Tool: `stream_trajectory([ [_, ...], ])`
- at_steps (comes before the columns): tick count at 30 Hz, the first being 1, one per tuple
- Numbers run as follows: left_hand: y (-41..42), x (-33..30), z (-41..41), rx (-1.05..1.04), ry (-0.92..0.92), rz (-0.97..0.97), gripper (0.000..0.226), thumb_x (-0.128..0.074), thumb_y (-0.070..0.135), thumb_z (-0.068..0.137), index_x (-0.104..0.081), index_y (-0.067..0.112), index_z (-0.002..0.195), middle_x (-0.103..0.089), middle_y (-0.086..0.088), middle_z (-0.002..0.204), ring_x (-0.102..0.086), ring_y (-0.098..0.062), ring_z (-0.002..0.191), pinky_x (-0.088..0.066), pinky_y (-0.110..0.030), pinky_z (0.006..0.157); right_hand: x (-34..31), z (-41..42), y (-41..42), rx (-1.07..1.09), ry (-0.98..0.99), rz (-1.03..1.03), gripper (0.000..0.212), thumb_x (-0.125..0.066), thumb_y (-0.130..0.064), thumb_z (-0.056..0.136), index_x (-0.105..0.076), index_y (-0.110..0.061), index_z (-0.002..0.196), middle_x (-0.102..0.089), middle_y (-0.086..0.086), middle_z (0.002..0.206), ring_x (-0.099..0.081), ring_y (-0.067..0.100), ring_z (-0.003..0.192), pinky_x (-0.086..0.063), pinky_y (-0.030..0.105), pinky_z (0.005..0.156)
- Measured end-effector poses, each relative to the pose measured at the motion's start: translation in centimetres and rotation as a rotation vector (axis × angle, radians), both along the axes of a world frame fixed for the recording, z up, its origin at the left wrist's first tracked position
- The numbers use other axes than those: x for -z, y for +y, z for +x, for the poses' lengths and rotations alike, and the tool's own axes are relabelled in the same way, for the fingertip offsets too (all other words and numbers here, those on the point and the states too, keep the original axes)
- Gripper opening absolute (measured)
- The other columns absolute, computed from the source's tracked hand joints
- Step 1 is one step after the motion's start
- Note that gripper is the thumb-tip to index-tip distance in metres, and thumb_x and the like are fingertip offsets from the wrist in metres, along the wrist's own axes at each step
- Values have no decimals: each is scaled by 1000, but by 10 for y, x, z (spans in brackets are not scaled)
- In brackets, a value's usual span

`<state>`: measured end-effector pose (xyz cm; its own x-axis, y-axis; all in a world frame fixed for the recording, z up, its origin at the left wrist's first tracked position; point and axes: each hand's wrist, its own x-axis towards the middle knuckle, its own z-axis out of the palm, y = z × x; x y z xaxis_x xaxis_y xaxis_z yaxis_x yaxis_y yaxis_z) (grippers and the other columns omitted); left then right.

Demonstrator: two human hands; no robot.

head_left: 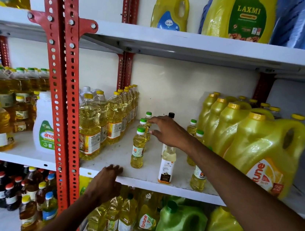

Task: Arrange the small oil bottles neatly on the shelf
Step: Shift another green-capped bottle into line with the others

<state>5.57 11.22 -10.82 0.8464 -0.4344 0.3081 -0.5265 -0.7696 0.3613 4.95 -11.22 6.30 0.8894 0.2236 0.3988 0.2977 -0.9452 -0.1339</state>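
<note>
Small green-capped oil bottles stand in a row on the white middle shelf [115, 157]: the front one [138, 148], one behind it [143, 124] and a third [148, 115]. More small bottles [198, 176] stand to the right, partly hidden by my right arm. A pale bottle with a white and orange label [167, 167] is between them, and a black-capped one [171, 115] is at the back. My right hand [167, 131] reaches over the shelf, fingers spread, fingertips touching the rear green-capped bottles. My left hand [109, 179] rests on the shelf's front edge, holding nothing.
Large clear oil bottles [91, 125] line the left of the shelf beside a red perforated upright [62, 89]. Big yellow jugs [262, 153] crowd the right side. Jugs stand on the shelf above [240, 16], and more bottles on the one below [127, 219].
</note>
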Motion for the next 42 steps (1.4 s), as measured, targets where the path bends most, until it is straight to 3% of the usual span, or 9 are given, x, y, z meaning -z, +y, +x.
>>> stream_trajectory([
  [2,10,1,2,10,24,-15,62,-66,15,75,-50,15,134,-53,-8,142,-51,-23,129,-45,-40,108,5,20,20,-26,77,-30,48,-57,-8,86,-51,-15,133,-56,15,137,-51,31,125,-45,37,103],
  [6,14,4,6,30,55,-61,67,-67,10,72,-49,15,136,-48,-8,147,-43,-23,137,-42,-43,111,12,52,40,3,225,-99,50,-52,6,82,-55,-14,128,-54,18,135,-53,32,121,-47,36,100],
  [11,16,8,12,26,66,-114,65,-61,9,68,-55,18,131,-55,-5,141,-51,-21,129,-47,-37,106,11,67,43,26,215,-4,26,-64,-14,85,-66,-10,111,-65,16,121,-62,29,107,-52,37,94],
  [16,15,12,14,34,52,-102,66,-62,6,69,-52,16,133,-52,-3,144,-44,-20,136,-42,-40,111,13,64,45,46,132,57,30,-70,-29,81,-72,-5,99,-73,17,104,-66,30,99,-53,35,84],
  [30,15,10,11,20,76,-99,66,-61,3,72,-49,17,135,-48,-5,147,-43,-23,136,-42,-41,111,3,54,50,26,266,32,31,-77,-17,74,-72,-9,104,-68,10,116,-60,22,108,-39,23,80],
  [37,15,6,9,29,82,-93,63,-65,8,74,-50,16,134,-49,-4,146,-44,-23,135,-43,-43,110,2,45,55,-10,305,28,29,-75,-13,77,-71,-7,105,-68,11,116,-56,15,100,-38,24,80],
  [42,15,6,9,41,59,-112,59,-65,6,70,-56,15,128,-58,-4,135,-57,-24,121,-51,-40,101,2,38,57,-32,314,22,30,-74,-13,78,-70,-7,106,-68,10,117,-59,21,109,-40,25,82],
])
